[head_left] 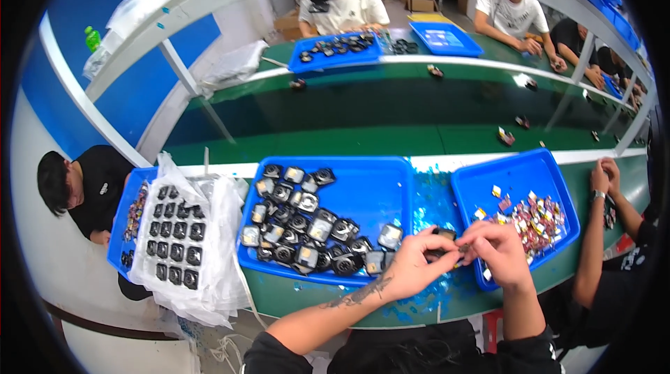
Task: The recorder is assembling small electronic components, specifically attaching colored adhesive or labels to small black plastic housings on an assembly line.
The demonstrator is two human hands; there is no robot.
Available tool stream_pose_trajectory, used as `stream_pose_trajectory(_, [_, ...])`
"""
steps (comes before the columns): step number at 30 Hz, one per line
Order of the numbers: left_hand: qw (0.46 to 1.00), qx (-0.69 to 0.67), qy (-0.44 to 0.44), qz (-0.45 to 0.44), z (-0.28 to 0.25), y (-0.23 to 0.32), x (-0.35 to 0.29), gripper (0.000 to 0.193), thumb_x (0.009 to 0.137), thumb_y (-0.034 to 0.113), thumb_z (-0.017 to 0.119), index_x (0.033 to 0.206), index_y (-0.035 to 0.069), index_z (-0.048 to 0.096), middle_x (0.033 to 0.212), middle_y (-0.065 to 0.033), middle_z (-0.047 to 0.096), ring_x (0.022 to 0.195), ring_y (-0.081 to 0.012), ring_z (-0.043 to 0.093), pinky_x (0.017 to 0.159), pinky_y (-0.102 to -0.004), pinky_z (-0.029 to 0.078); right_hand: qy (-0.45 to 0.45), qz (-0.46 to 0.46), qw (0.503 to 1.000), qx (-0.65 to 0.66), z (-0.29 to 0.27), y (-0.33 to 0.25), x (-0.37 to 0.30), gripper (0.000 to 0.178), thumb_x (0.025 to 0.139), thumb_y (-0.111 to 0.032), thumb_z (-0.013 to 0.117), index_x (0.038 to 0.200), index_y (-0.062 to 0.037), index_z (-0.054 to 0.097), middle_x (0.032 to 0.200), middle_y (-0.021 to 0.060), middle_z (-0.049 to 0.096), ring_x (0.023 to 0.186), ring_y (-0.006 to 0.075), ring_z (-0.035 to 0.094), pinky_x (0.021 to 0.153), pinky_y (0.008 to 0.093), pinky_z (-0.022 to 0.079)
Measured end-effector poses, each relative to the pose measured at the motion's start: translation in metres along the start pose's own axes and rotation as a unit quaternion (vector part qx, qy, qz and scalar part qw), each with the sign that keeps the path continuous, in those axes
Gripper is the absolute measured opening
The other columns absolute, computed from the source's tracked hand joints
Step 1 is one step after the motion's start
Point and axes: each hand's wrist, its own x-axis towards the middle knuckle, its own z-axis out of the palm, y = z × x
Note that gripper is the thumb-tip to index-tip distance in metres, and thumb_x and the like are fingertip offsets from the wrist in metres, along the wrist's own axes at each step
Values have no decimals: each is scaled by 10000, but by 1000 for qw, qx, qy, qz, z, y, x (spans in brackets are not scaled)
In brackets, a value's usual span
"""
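Observation:
My left hand [423, 262], with its tattooed forearm coming in from below, is closed around a small black housing [445, 233], partly hidden by the fingers. Close against it, the fingertips of my right hand [497, 245] are pinched together at the housing; what they grip is hidden. Both hands are above the gap between two blue trays. To the left, one blue tray [377, 182] holds many black square housings [299, 222] with round centres, some showing grey faces. The right blue tray [481, 185] holds a heap of small red, white and yellow parts [534, 224].
White sheeted trays [223, 234] with rows of black housings stand at the left, beside a seated person [98, 185]. Beyond a white rail runs a green conveyor belt [335, 116] with scattered parts. Other people sit across and at right. Blue scraps [429, 199] litter the table.

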Motion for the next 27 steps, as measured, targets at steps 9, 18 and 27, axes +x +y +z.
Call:
stream_pose_trajectory(9, [996, -83, 29, -9, -3, 0, 4, 135, 858, 23, 682, 980, -36, 688, 1001, -84, 622, 874, -106, 604, 758, -230, 504, -30, 19, 999, 6, 0, -8, 10, 131, 906, -24, 600, 988, 38, 681, 951, 93, 636, 802, 125, 627, 730, 241, 527])
stream_pose_trajectory(18, [976, -217, 7, -5, 2, 4, 5, 421, 989, 69, 449, 1398, 21, 363, 1192, -122, 570, 1059, -169, 573, 843, -287, 482, 53, -32, 998, -6, 0, -10, -3, 109, 831, 55, 670, 939, 54, 661, 928, 85, 618, 825, 115, 609, 702, 229, 529])
stream_pose_trajectory(27, [966, -250, 52, 26, 6, -3, 3, 481, 975, -12, 409, 1439, -9, 283, 1336, -185, 488, 1240, -237, 500, 1053, -378, 423, 91, -70, 967, -229, 28, -7, 14, 144, 835, 25, 657, 974, 7, 691, 903, 92, 660, 770, 150, 643, 630, 245, 523])
